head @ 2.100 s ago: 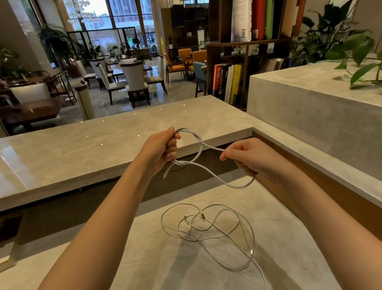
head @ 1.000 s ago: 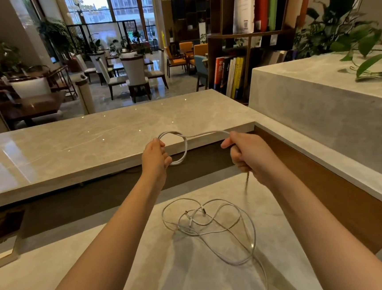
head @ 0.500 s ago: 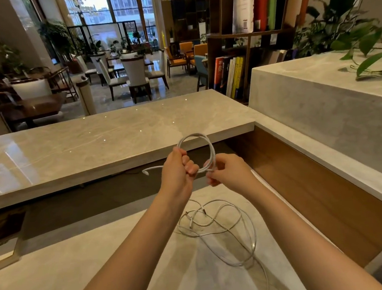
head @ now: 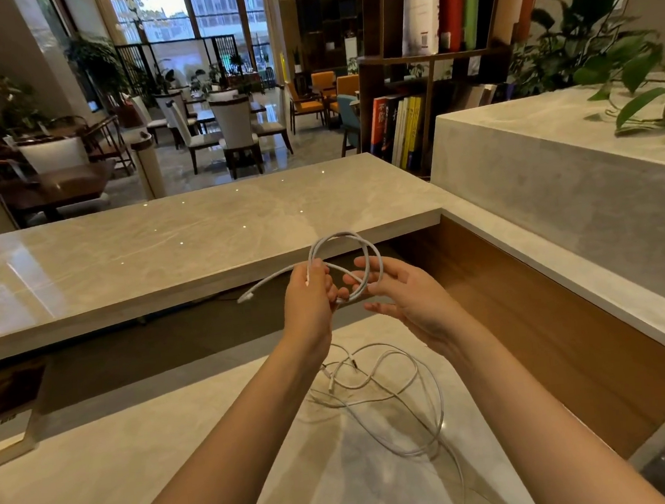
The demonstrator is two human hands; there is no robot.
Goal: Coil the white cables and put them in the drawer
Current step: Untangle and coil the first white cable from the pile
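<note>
You're standing over the pale stone desk (head: 139,449), polished and faintly veined, with a raised ledge (head: 161,246) of the same glossy stone behind it; no drawer shows from here. Both arms reach out over the desk and your hands meet close together in mid-air, which looks like a way to keep the winding clear of the loose cables (head: 379,392). That thin, springy white tangle lies flat on the stone just below your wrists, not yet coiled. Your left hand (head: 307,302) is clenched round the white cable (head: 341,237), pinching the crossing so the round loops can't spring apart. Your right hand (head: 403,298) is open, fingers spread and nearly straight, the loop resting against them, there to shape and steady it, I'd say, not to grip. The cable looks smooth, slightly stiff, holding a neat hoop above your knuckles. Its free end (head: 242,299) pokes out leftward, a small plug not yet tucked in.
</note>
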